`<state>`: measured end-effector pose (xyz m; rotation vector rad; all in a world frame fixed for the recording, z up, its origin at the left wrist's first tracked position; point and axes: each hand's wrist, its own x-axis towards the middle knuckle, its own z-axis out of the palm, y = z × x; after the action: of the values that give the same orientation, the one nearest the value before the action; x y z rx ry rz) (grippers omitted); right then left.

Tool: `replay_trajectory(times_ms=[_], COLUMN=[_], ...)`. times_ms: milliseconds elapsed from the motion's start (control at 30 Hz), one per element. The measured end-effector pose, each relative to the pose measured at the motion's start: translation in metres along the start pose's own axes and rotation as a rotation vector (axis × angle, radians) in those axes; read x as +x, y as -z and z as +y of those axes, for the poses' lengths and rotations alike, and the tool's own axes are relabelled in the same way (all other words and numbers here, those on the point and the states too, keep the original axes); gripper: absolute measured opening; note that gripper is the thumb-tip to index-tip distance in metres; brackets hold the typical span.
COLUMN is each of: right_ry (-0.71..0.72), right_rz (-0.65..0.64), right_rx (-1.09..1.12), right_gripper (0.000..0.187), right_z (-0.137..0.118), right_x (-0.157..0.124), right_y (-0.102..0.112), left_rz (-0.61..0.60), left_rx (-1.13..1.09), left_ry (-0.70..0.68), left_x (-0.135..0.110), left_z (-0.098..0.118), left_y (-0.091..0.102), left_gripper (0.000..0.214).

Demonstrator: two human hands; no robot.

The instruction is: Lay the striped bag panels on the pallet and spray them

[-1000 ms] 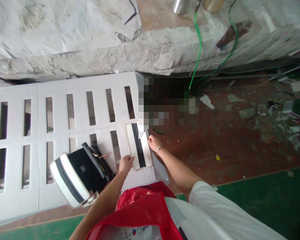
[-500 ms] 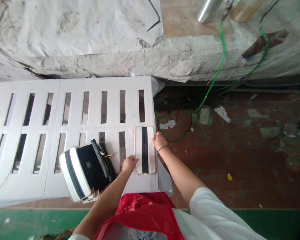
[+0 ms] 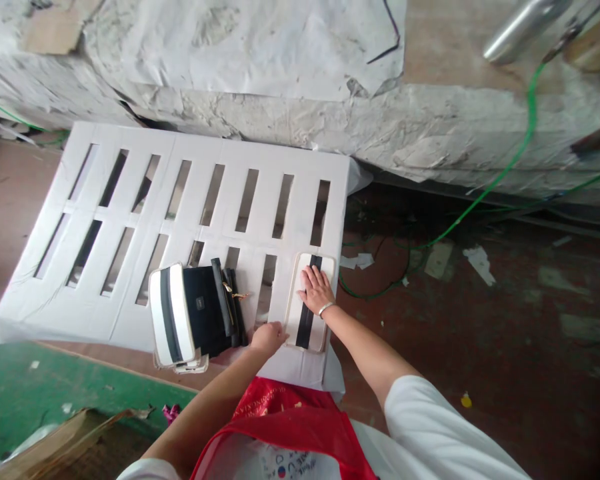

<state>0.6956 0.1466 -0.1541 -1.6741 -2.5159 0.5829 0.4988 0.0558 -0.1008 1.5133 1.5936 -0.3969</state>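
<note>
A cream panel with rounded corners and a black stripe down its middle point(image 3: 294, 313) lies at the right end of a white slatted surface point(image 3: 190, 150). My right hand point(image 3: 316, 290) rests flat on its upper part, fingers spread. At the panel's lower left edge, the fingers of my left hand point(image 3: 270, 338) are closed and pinch its border. To the left is a stack of similar cream pieces with a dark stripe point(image 3: 171, 313). Black wallet-like parts point(image 3: 205, 310) with a small metal label and gold zip pulls lie against that stack.
Behind the slatted surface runs a bench covered in worn paper point(image 3: 280, 107), with a metal cylinder point(image 3: 523, 30) and a green hose point(image 3: 510, 160). Paper scraps point(image 3: 479, 263) litter the floor at right. A cardboard box point(image 3: 90, 443) stands at lower left.
My right hand has moved from the panel's right edge onto its top face and spread flat. My left hand has slid toward the panel's lower corner. The camera view has turned.
</note>
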Motion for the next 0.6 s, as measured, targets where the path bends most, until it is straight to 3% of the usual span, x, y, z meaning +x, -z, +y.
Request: replay_trajectory(times_ms=[167, 300, 467, 533, 600], right_ry=[0.048, -0.023, -0.011, 0.005, 0.032], right_rz=[0.024, 0.11, 0.13, 0.119, 0.094], right_rx=[-0.035, -0.08, -0.148, -0.152, -0.135], right_gripper=[0.06, 0.058, 0.06, 0.06, 0.06], right_z=[-0.001, -0.013, -0.019, -0.02, -0.025], right_x=[0.011, 0.029, 0.035, 0.03, 0.024], right_y=[0.006, -0.002, -0.012, -0.013, -0.013], left_rz=[0.142, 0.396, 0.846, 0.922, 0.911], left_rx=[-0.226, -0.352, -0.357, -0.295, -0.305], left_ry=[-0.073, 0.014, 0.296, 0.447, 0.641], left_x=[-0.049, -0.077, -0.09, -0.087, -0.082], left_z=[-0.034, -0.079, -0.149, -0.174, -0.197], left_y=[0.004, 0.026, 0.06, 0.071, 0.079], left_gripper=[0.021, 0.02, 0.032, 0.041, 0.053])
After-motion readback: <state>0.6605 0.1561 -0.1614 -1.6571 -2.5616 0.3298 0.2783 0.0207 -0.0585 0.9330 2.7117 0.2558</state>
